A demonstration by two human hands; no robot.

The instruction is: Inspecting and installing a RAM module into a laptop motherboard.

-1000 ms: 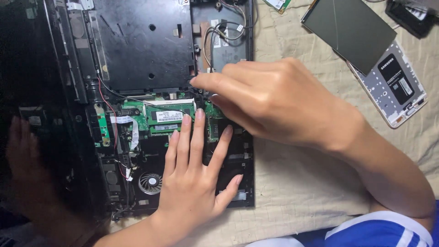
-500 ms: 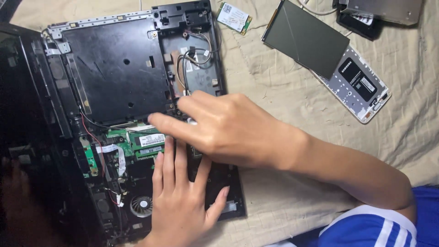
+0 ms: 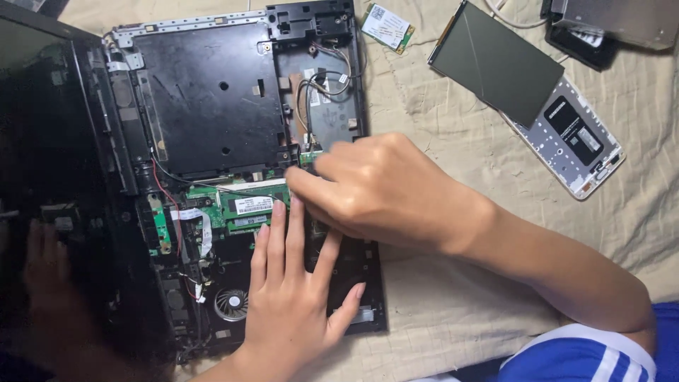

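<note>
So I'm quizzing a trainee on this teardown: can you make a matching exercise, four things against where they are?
Things:
1 fan
2 left hand
3 small card
4 right hand

Places:
A on the cloth, above the laptop's right corner
B flat on the laptop's lower part
C fingertips at the green board
D lower left of the open base

Pairs: 1-D, 2-B, 3-A, 4-C

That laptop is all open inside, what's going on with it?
A person has an opened laptop lying on a cloth. The left hand lies flat on its lower part, fingers by the green board. The right hand pinches at something small beside that board. A small card and a taken-apart tablet lie nearby.
</note>
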